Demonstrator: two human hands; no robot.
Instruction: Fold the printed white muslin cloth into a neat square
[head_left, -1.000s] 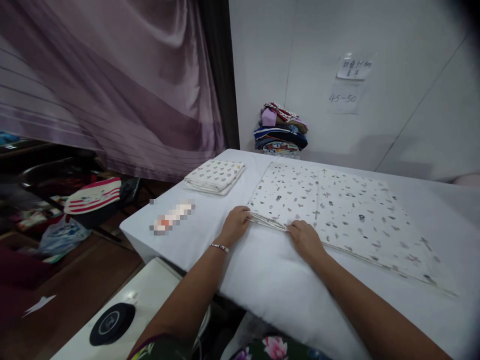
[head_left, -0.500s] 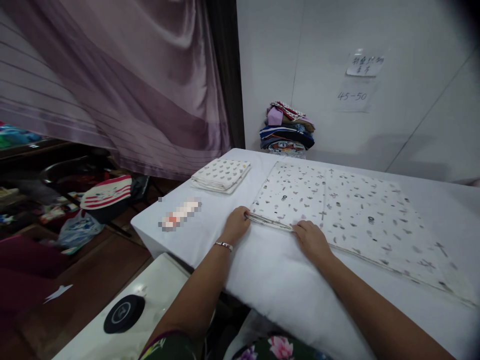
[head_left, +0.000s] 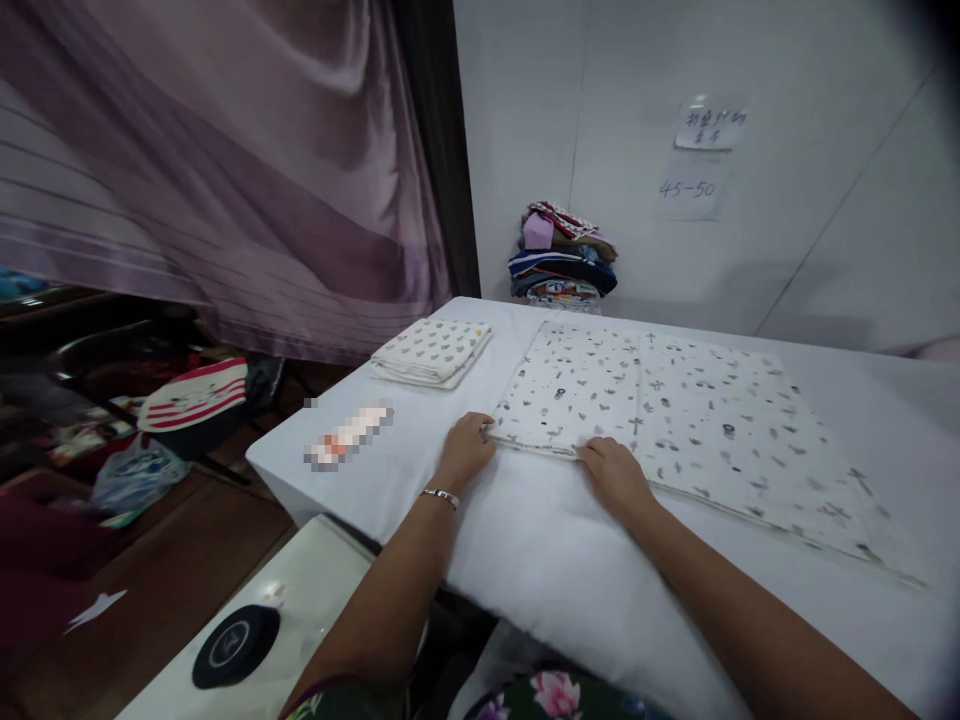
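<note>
A white cloth with small dark prints (head_left: 675, 420) lies spread flat on the white-covered table (head_left: 570, 560). My left hand (head_left: 465, 450) pinches the cloth's near left corner. My right hand (head_left: 611, 475) grips the near edge a little to the right, fingers curled over the layered hem. A bracelet sits on my left wrist.
A smaller folded printed cloth (head_left: 431, 352) rests at the table's far left. A pile of folded clothes (head_left: 562, 265) stands against the white wall. A purple curtain (head_left: 247, 170) hangs left. A black round object (head_left: 234, 645) lies on a white surface below; clutter covers the floor at left.
Both hands stay on the cloth's near edge with almost no movement. Only the camera view has swung slightly right and then back.
</note>
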